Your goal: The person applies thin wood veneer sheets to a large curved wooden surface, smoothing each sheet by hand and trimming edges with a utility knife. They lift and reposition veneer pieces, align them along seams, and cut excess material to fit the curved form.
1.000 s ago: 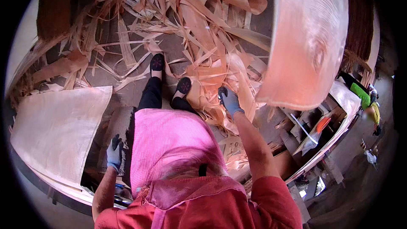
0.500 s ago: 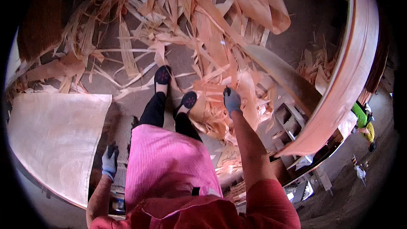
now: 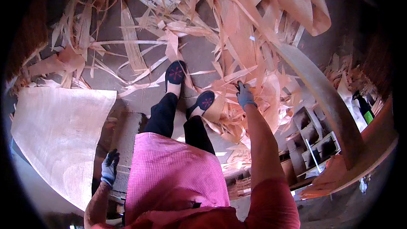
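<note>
My left hand, in a grey glove with dark fingertips, hangs beside the right edge of a pale wood veneer sheet. Its fingers are loosely stretched and I see nothing in them. My right hand, gloved alike, is held out over a heap of torn veneer scraps. Its fingers are slightly apart, with no held thing visible. Whether it touches the scraps is unclear. To its right a long, curved veneer strip runs down toward a reddish veneer sheet at the lower right.
Long veneer shreds litter the floor around my dark shoes. A broad curled piece lies at the far right. Hollow blocks stand right of my right arm. Part of a person in green shows at the right rim.
The large curved sheet that stood tall at the right has dropped to the lower right. The floor scene has shifted right in the picture. My right hand's fingers have loosened from a more closed shape.
</note>
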Tool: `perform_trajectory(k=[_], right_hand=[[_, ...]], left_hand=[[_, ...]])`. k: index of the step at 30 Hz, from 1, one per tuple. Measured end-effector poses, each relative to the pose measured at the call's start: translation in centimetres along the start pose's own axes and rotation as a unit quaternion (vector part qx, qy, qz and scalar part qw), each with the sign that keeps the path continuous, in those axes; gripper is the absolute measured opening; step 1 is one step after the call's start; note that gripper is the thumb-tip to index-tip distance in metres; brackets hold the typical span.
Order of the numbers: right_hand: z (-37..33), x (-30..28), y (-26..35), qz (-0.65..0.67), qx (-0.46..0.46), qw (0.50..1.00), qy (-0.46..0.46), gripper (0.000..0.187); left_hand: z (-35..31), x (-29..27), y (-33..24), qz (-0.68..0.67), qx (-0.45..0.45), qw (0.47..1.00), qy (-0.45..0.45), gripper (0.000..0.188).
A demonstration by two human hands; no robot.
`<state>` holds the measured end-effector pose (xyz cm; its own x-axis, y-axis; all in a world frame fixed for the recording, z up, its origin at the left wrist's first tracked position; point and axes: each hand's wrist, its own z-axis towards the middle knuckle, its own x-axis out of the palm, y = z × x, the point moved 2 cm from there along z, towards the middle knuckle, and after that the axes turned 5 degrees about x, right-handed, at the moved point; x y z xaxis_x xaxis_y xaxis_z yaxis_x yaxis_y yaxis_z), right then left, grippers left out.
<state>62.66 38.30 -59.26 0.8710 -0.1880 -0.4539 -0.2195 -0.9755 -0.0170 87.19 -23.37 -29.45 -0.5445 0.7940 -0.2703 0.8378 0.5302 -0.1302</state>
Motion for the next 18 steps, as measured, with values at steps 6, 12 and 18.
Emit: perform_trajectory(k=[6,12,18], right_hand=[[-3.4,3.7,-1.4,-0.07,0.02,0.997,-0.024,0.027],[-11.1,-1.9,0.8,-0.004,0.016,0.995,-0.101,0.019],[-21.4,-11.6,0.7,0.404,-0.059,0.902,-0.143,0.022]], left_hand=[[-0.1,-0.5,-0.5,0.174,0.107,0.978,0.046,0.042],[-0.9,2.2,0.0,0.106,0.152,0.982,0.04,0.042],[-3.8,3.3,5.7,0.111,0.195,0.974,0.007,0.039]])
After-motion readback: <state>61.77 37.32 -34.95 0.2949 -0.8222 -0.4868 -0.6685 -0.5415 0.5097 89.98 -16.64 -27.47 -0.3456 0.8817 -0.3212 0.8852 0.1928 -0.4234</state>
